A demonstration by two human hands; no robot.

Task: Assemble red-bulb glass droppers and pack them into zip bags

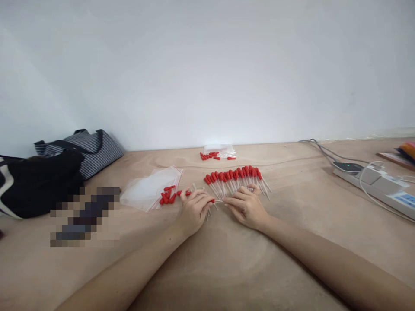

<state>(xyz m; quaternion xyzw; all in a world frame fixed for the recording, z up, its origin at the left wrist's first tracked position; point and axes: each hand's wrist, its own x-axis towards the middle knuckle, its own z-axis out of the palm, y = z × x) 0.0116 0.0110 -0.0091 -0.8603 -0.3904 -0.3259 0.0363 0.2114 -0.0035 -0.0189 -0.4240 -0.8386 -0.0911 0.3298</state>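
Observation:
Both my hands rest on a wooden table point(227, 259). My left hand point(193, 209) is curled, its fingers pinching a red-capped dropper point(212, 200) that lies sideways between the hands. My right hand point(245, 205) is closed at the dropper's clear glass end. Just beyond the hands lies a row of several red-capped droppers point(235, 177), side by side. Loose red caps point(167, 196) lie left of my left hand, on the edge of clear plastic bags point(151, 188).
A second small heap of red caps on a clear bag point(216, 153) lies near the wall. Striped and black bags point(58, 170) sit at the far left. A power strip with cables point(372, 179) runs along the right. A blurred patch point(84, 216) lies left.

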